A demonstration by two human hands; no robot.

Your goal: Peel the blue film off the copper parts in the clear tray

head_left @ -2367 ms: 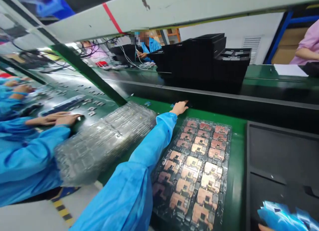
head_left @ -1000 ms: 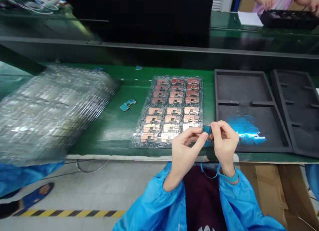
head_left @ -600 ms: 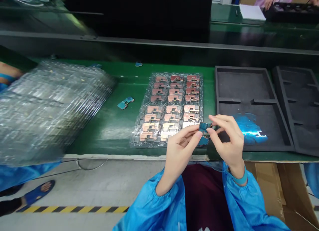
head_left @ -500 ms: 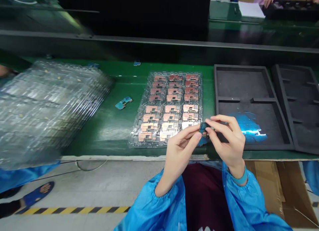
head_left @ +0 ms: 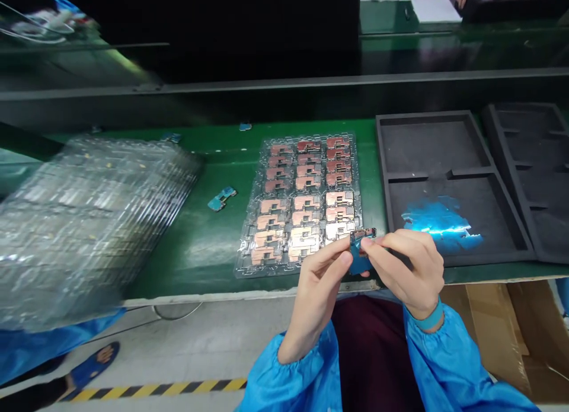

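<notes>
A small circuit board (head_left: 361, 262) with a blue face is held up over the bench's front edge. My left hand (head_left: 320, 287) pinches its left side between thumb and finger. On the other side my right hand (head_left: 408, 268) has its fingers closed at the board's upper right; whether they grip the board itself or blue film on it cannot be made out. Just behind the hands lies a clear plastic tray (head_left: 249, 270) filled with rows of copper-coloured boards. To the right, crumpled blue film (head_left: 438, 225) rests in a black compartmented tray (head_left: 427, 142).
A tall stack of clear plastic trays (head_left: 89, 210) stands on the left of the green bench (head_left: 191, 246). One loose blue board (head_left: 222, 198) lies between stack and tray, with smaller blue pieces farther back. A second black tray (head_left: 533, 133) is at far right, above a cardboard box (head_left: 493, 329).
The board in my hands has turned, so more of its blue face shows. My right hand has shifted slightly down, its fingers lower on the board. The whole view has moved a little.
</notes>
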